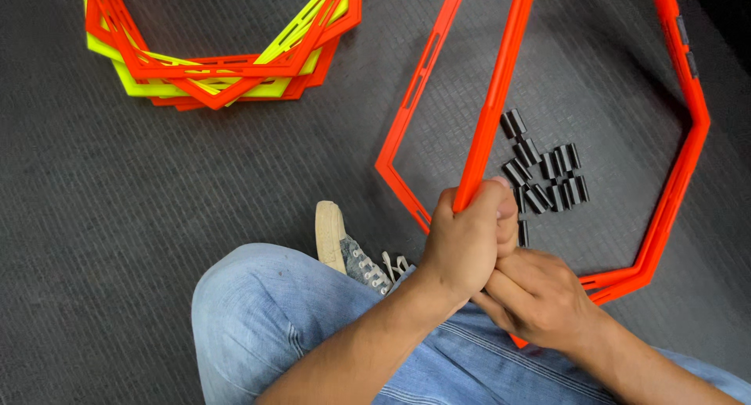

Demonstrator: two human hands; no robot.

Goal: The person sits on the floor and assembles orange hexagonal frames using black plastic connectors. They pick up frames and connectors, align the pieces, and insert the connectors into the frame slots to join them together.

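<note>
Left hand (pixel 467 241) wraps tight around an orange bar (pixel 491 108), whose top runs out of view. Right hand (pixel 540 295), just below it, curls closed on the bar's lower end, which both hands hide. Behind the bar, an orange hexagon frame (pixel 679 170) lies on the floor, black clips (pixel 547 178) inside it, one clip partly hidden by the fingers.

— Held? An orange hexagon frame (pixel 501 84), tilted up from the floor, lower corner hidden.
— And beside it? Small black clips (pixel 544 174), heaped loosely inside a flat second hexagon (pixel 680 178).
</note>
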